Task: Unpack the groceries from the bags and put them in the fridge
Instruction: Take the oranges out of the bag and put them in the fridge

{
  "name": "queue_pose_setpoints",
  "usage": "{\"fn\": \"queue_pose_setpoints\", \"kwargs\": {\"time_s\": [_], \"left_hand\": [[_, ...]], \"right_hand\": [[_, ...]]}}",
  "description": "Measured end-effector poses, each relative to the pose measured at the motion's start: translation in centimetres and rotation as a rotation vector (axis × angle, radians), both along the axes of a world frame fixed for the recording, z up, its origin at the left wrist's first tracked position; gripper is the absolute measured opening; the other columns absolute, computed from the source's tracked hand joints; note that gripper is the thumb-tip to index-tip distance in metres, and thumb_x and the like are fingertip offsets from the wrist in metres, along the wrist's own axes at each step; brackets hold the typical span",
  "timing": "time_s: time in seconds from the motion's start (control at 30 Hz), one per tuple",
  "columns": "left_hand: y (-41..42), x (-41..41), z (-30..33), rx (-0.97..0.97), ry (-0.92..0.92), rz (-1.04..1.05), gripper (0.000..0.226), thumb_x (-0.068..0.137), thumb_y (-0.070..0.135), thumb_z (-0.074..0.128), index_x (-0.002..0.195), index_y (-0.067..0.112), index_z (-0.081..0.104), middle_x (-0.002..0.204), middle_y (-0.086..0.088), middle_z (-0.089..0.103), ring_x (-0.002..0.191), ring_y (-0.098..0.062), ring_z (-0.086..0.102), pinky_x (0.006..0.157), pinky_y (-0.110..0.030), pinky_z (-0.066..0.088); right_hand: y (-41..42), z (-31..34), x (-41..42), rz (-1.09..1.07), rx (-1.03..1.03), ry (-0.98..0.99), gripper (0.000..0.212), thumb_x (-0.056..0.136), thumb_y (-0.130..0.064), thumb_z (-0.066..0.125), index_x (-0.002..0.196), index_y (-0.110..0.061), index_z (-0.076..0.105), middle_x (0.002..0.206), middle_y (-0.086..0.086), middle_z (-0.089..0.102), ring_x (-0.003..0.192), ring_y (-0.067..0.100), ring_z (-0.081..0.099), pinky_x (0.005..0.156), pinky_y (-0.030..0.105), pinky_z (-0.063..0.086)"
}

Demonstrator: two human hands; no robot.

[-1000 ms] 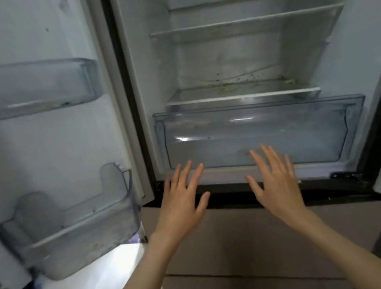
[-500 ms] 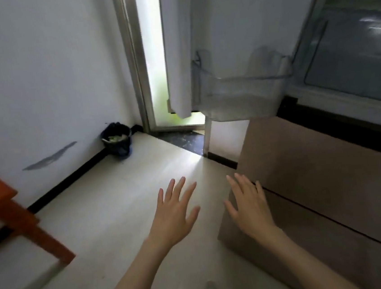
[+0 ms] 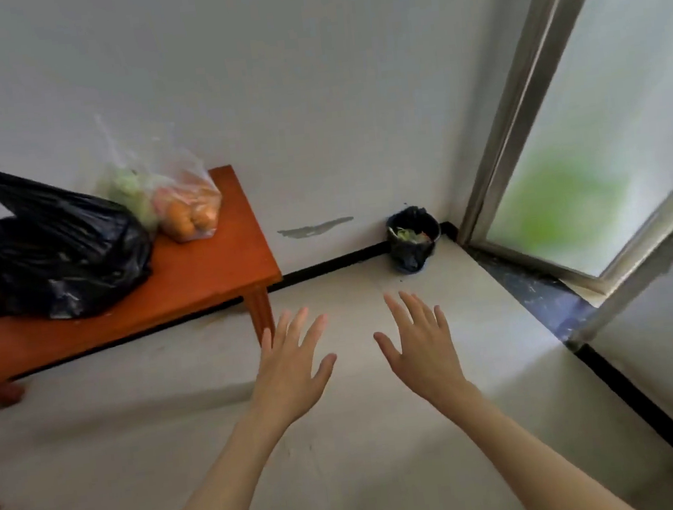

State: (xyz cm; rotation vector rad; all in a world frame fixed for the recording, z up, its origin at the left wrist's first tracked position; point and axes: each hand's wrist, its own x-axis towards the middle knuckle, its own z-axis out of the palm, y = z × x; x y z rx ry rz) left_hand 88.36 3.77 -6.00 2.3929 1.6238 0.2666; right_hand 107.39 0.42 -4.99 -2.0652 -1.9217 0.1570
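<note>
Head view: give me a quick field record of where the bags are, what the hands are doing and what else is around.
left hand: open, fingers spread, holds nothing
right hand: open, fingers spread, holds nothing
black bag: on the wooden table, bunched shut
clear bag: on the table, behind and right of the black bag, greens and orange produce inside
fridge: not in view
small bin: in the floor corner, dark liner, scraps inside
frosted glass door: at right
</note>
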Motion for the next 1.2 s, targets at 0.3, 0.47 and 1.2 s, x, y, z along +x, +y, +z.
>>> {"fn": "queue_pose_setpoints", "kwargs": {"time_s": [0.3, 0.47, 1.2], "left_hand": [[11.4, -11.2, 3.0, 0.008, -0.044, 0.277, 0.059, 0.096, 0.043, 0.034, 0.148, 0.030, 0.008, 0.157, 0.001, -0.001, 0.144, -0.020, -0.008, 0.118, -0.044, 0.003], [17.1, -15.7, 1.6, -0.042, -0.082, 0.333, 0.060, 0.096, 0.043, 0.034, 0.148, 0.028, 0.008, 0.157, -0.001, -0.001, 0.144, -0.021, -0.007, 0.118, -0.044, 0.006], [49.4, -27.0, 1.4, -0.194, -0.289, -0.014, 0.069, 0.096, 0.018, 0.037, 0.147, 0.028, -0.008, 0.157, -0.002, -0.007, 0.144, -0.020, -0.008, 0.116, -0.039, 0.000]], "right_hand": [[16.8, 2.1, -9.2, 0.234, -0.040, -0.016, 0.061, 0.097, -0.045, 0.034, 0.149, -0.022, 0.013, 0.157, 0.004, 0.016, 0.146, 0.020, 0.007, 0.118, 0.041, 0.003], [24.1, 1.7, -13.8, 0.262, -0.049, 0.025, 0.061, 0.096, -0.045, 0.037, 0.148, -0.022, 0.018, 0.155, 0.005, 0.023, 0.144, 0.021, 0.015, 0.118, 0.042, 0.010], [55.9, 5.1, -30.2, -0.368, -0.702, 1.493, 0.071, 0.071, -0.069, 0.062, 0.104, -0.008, 0.047, 0.109, 0.013, 0.057, 0.096, 0.027, 0.060, 0.074, 0.040, 0.056]]}}
